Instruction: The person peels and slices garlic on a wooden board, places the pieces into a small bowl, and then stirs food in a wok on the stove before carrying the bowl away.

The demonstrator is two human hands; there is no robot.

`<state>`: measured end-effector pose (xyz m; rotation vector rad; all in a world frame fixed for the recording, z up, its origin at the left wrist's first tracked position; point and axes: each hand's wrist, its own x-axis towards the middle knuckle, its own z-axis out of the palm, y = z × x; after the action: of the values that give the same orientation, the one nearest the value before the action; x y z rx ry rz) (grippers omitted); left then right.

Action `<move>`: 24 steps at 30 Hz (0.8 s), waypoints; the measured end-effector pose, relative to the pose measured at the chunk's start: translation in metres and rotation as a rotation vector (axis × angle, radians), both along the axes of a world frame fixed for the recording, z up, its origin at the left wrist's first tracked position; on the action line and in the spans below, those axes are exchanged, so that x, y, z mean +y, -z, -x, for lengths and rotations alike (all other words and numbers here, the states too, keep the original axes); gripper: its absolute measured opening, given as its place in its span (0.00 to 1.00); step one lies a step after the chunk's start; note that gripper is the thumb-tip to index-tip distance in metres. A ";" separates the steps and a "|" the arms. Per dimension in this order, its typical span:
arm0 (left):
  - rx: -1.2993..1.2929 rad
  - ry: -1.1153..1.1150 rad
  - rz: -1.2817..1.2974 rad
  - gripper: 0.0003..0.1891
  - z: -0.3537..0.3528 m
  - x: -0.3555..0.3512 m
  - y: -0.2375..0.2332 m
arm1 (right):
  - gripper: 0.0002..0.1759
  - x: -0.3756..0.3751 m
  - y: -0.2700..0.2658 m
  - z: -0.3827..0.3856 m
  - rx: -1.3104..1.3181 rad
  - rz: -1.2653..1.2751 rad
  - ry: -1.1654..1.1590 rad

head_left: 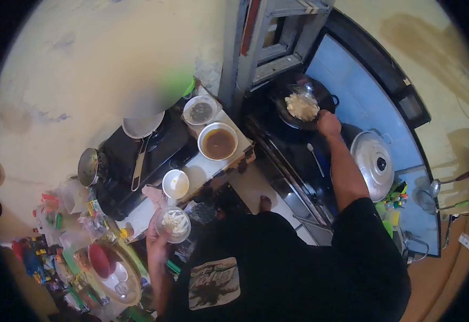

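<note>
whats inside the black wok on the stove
The wok holds a pale, lumpy heap of food; the right hand is at its rim. The wok's bottom under the heap is covered. The left hand holds a glass bowl elsewhere.

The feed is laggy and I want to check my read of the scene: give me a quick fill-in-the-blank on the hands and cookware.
1. The left hand holds a small bowl of ____ food.
2. The right hand is at the rim of a black ____ holding pale food.
3. The big bowl holds a ____ liquid.

Missing words: white; wok; brown.
</note>
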<state>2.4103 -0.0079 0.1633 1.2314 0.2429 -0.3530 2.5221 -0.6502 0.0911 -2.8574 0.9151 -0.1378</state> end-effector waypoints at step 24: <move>0.009 -0.337 0.118 0.37 0.128 -0.102 0.000 | 0.14 0.212 0.064 0.058 -0.130 -1.884 0.035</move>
<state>2.2828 -0.1104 0.1628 1.0510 0.4249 -0.0798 2.4643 -0.4379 0.0274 -1.0499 0.4794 0.3503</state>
